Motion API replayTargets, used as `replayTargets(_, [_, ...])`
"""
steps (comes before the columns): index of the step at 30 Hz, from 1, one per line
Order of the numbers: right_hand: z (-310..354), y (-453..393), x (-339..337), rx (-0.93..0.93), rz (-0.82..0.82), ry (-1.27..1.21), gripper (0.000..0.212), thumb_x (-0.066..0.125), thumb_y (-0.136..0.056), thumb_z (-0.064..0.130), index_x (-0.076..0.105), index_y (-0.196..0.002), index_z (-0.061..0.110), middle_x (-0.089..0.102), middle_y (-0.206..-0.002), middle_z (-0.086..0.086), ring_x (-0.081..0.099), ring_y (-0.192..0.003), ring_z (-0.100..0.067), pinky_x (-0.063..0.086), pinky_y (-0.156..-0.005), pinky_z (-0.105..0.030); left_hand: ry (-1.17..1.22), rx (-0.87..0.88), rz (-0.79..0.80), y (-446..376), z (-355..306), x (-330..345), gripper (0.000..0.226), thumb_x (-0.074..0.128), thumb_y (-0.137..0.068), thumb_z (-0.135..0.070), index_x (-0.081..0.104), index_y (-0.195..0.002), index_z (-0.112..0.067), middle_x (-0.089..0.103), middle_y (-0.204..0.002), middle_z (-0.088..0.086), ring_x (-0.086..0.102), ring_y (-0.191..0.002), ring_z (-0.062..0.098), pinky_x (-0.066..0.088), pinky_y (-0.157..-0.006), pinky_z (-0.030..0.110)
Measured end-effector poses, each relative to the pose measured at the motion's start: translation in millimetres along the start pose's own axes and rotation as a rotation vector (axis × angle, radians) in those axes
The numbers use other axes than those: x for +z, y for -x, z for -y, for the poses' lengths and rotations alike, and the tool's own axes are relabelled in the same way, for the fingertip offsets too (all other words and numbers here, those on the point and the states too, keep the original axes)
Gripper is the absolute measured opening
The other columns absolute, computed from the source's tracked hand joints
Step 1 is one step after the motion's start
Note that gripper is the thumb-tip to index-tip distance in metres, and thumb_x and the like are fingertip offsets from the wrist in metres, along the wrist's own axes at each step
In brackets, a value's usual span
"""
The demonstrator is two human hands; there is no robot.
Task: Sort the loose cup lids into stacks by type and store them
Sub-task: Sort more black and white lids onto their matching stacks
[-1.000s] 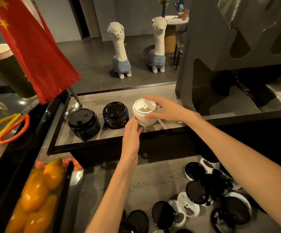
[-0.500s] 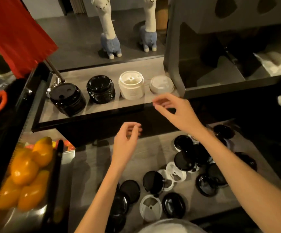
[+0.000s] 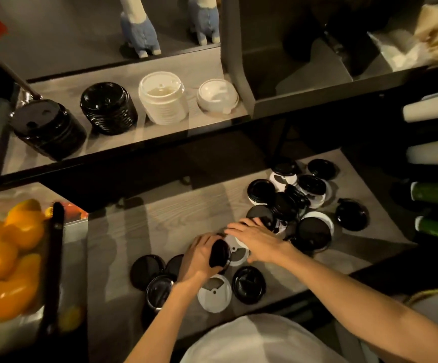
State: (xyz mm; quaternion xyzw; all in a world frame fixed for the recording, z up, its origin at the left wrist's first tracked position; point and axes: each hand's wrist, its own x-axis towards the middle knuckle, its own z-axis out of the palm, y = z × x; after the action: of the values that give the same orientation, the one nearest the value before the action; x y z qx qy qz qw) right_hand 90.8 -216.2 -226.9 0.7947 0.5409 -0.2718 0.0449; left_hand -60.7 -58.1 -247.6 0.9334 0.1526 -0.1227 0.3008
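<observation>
Loose black and white cup lids lie scattered on the lower wooden counter (image 3: pixel 176 221), most of them in a pile (image 3: pixel 291 200) at the right. My left hand (image 3: pixel 199 260) grips a black lid (image 3: pixel 220 254) tilted up on its edge. My right hand (image 3: pixel 258 241) rests with fingers spread over a white lid (image 3: pixel 234 251) and the pile's near edge. On the upper shelf (image 3: pixel 134 142) stand two black stacks (image 3: pixel 47 127) (image 3: pixel 109 108), a tall white stack (image 3: pixel 163 99) and a short white stack (image 3: pixel 217 96).
Single lids lie near my body: a white one (image 3: pixel 214 293) and black ones (image 3: pixel 249 284) (image 3: pixel 147 269). A tray of orange fruit (image 3: pixel 11 258) sits at the left. Rolled cup stacks (image 3: pixel 432 108) (image 3: pixel 437 195) jut in from the right. A dark organiser (image 3: pixel 304 95) stands right of the shelf.
Both hands left the white stack on the shelf and came down to the lower counter. My left hand has picked up a black lid. The view has tilted downward.
</observation>
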Motion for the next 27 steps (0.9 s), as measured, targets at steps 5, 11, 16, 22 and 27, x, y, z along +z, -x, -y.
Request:
replayTargets(5, [-4.7, -6.2, 9.3, -0.043, -0.061, -0.081, 0.091, 0.087, -0.077, 0.015, 0.041, -0.156, 0.018, 0.042, -0.152, 0.002, 0.041, -0.134, -0.027, 0.032, -0.117, -0.042, 0.011, -0.042, -0.096, 2.9, 15.1, -2.5, 0.081, 0.089, -0.068, -0.023, 0.054, -0.141, -0.024, 0.054, -0.141, -0.003, 0.047, -0.132, 0.023, 0.037, -0.113, 0.033])
replayTargets(11, [-14.2, -7.6, -10.0, 0.005, -0.249, -0.436, 0.090, 0.092, -0.072, 0.025, 0.048, -0.151, 0.028, 0.048, -0.145, 0.008, 0.047, -0.130, -0.021, 0.038, -0.115, -0.037, 0.198, -0.103, -0.353, -5.5, 10.4, -16.7, 0.038, 0.066, -0.091, 0.001, 0.062, -0.127, -0.009, 0.059, -0.128, 0.011, 0.054, -0.123, 0.030, 0.043, -0.107, 0.041])
replayTargets(16, [-13.7, -5.1, -37.8, 0.023, -0.341, -0.624, 0.094, 0.094, -0.069, 0.042, 0.047, -0.151, 0.035, 0.045, -0.141, 0.015, 0.047, -0.131, -0.013, 0.040, -0.116, -0.041, 0.597, -0.274, -0.468, -1.6, -33.6, -47.9, 0.025, 0.046, -0.108, -0.038, 0.061, -0.120, -0.023, 0.067, -0.113, -0.007, 0.061, -0.111, 0.011, 0.044, -0.090, 0.022])
replayTargets(22, [1.9, 9.1, -66.6, -0.078, -0.354, -0.637, 0.094, 0.091, -0.071, 0.046, 0.043, -0.152, 0.041, 0.039, -0.141, 0.021, 0.044, -0.131, -0.003, 0.042, -0.110, -0.028, 1.613, -0.449, -0.055, -11.4, -65.0, -68.1, 0.062, 0.034, -0.105, -0.059, 0.064, -0.133, -0.013, 0.071, -0.128, 0.016, 0.066, -0.121, 0.032, 0.054, -0.094, 0.047])
replayTargets(27, [-14.0, 32.2, -77.2, -0.006, -0.503, -0.787, 0.077, 0.090, -0.077, 0.033, 0.052, -0.143, 0.044, 0.049, -0.137, 0.028, 0.052, -0.126, 0.006, 0.046, -0.111, -0.034, 1.888, -0.507, -0.138, -11.6, -63.9, -70.8, 0.048, 0.038, -0.107, -0.043, 0.062, -0.137, -0.014, 0.067, -0.127, 0.027, 0.070, -0.098, 0.040, 0.058, -0.077, 0.047])
